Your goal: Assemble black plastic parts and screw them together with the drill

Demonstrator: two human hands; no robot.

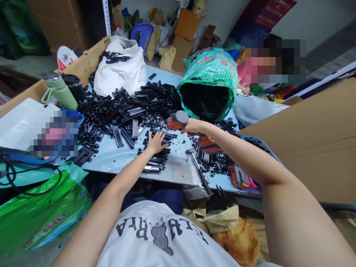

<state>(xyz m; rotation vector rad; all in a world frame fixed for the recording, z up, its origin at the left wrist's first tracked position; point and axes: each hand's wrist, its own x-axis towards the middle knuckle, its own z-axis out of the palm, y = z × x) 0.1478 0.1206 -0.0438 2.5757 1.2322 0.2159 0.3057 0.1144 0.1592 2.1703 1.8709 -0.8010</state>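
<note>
While wide-fingered, left hand (156, 143) atop black parts (155, 160), right hand (193, 126) around drill (175, 121).

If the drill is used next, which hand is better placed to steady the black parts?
Probably the left hand: it lies spread over the row of black parts, with no tool in it. The right hand is occupied, gripping the orange drill.

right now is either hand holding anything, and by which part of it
The right hand holds the drill by its handle. The left hand lies spread over black parts, with no grip visible.
</note>
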